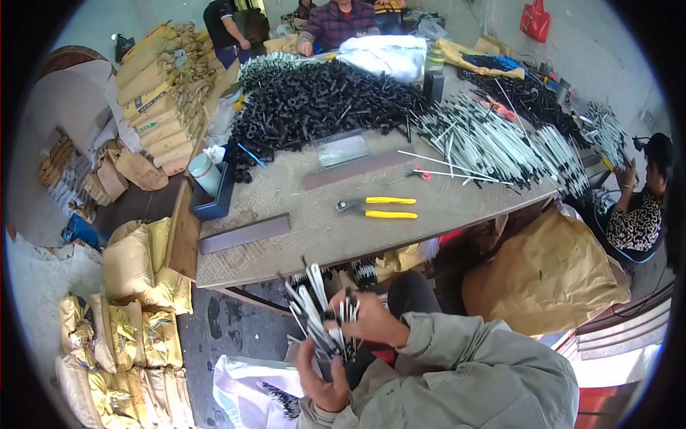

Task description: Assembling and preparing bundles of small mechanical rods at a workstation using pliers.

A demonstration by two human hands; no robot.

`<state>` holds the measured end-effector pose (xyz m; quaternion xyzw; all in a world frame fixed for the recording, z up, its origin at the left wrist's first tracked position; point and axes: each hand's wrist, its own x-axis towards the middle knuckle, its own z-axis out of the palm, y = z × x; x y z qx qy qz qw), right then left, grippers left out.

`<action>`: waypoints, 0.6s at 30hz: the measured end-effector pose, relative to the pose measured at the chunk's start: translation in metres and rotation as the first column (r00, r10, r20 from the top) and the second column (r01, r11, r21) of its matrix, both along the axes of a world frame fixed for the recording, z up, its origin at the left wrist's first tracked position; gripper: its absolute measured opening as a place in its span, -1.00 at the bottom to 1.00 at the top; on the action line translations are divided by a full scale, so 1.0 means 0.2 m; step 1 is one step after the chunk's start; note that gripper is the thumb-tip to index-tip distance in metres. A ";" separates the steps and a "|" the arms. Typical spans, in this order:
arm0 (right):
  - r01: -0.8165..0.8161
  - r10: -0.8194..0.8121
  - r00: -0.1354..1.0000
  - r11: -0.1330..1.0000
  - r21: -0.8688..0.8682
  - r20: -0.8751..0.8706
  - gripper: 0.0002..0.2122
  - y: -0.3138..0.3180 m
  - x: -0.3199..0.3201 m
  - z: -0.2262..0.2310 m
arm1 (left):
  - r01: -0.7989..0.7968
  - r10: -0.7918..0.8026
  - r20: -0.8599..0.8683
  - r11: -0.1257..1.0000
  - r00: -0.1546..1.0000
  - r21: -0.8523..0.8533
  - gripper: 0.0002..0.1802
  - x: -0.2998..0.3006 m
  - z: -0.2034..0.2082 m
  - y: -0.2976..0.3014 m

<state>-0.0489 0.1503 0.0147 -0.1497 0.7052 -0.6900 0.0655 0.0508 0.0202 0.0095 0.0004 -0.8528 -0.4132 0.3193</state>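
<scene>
A loose bundle of thin white rods with black ends (pixel 314 300) is held in front of my body, below the table's front edge. My right hand (pixel 373 320) is closed around its right side. From below, my left hand (pixel 321 379) supports the bundle, its thumb raised beside the rods; part of its fingers is hidden behind them. On the table (pixel 286 250), pliers with yellow handles (pixel 379 207) lie just beyond the bundle. A large heap of similar white rods (pixel 486 136) covers the right part of the table.
Black plastic parts (pixel 321 100) are piled at the table's back. A blue bin (pixel 214 196) with a pale green cup (pixel 205 174) stands at its left edge. Brown paper (pixel 550 279) bulges at right; a white bag (pixel 254 390) lies beside my left arm. Other people sit and stand around.
</scene>
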 end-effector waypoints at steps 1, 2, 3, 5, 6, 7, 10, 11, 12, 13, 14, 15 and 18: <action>-0.002 0.006 0.995 0.999 0.034 -0.097 -0.74 -0.01 0.02 -0.01 | 0.064 -0.094 0.187 0.985 0.978 0.162 -0.42 -0.01 -0.04 0.00; -0.007 0.014 0.989 0.999 0.048 -0.147 -0.74 -0.02 0.05 -0.02 | 0.082 -0.110 0.258 0.990 0.960 0.117 -0.40 0.00 -0.06 -0.01; -0.006 0.018 0.981 0.998 0.064 -0.192 -0.73 -0.02 0.07 -0.03 | 0.085 -0.112 0.252 0.989 0.961 0.118 -0.40 0.00 -0.07 -0.01; -0.022 0.032 0.982 0.998 0.051 -0.188 -0.72 -0.01 0.09 -0.03 | 0.181 -0.208 0.160 0.969 0.965 0.166 -0.40 -0.01 -0.07 0.00; -0.027 0.034 0.989 0.998 0.049 -0.146 -0.72 0.01 0.10 -0.04 | 0.227 -0.279 0.116 0.914 0.953 0.337 -0.39 0.00 -0.09 0.01; -0.031 0.035 0.994 0.998 0.047 -0.104 -0.72 0.01 0.11 -0.04 | 0.230 -0.282 0.113 0.913 0.953 0.338 -0.39 0.00 -0.09 0.01; -0.061 0.063 0.996 0.998 0.019 -0.068 -0.72 0.04 0.14 0.00 | 0.285 -0.484 0.063 0.610 0.873 0.739 -0.37 0.01 -0.08 0.00; -0.087 0.088 0.995 0.996 0.019 -0.037 -0.72 0.05 0.15 0.02 | 0.284 -0.484 0.065 0.610 0.872 0.740 -0.37 0.00 -0.09 0.00; -0.085 0.086 0.996 0.996 0.018 -0.032 -0.72 0.06 0.15 0.01 | 0.317 -0.463 0.088 0.722 0.882 0.615 -0.37 0.00 -0.10 0.00; -0.084 0.084 0.996 0.996 0.014 -0.011 -0.73 0.06 0.16 0.01 | 0.341 -0.437 0.107 0.813 0.893 0.472 -0.36 0.00 -0.10 0.01; -0.083 0.083 0.996 0.996 0.010 0.011 -0.73 0.06 0.17 0.00 | 0.325 -0.424 0.145 0.837 0.894 0.440 -0.35 0.01 -0.09 0.01; -0.082 0.082 0.997 0.997 0.010 0.012 -0.73 0.06 0.17 0.00 | 0.325 -0.424 0.146 0.837 0.894 0.441 -0.35 0.00 -0.09 0.02; -0.120 0.127 0.990 0.985 -0.121 0.059 -0.73 0.05 0.18 -0.03 | 0.336 -0.433 0.037 0.748 0.901 0.573 -0.36 -0.02 -0.12 0.03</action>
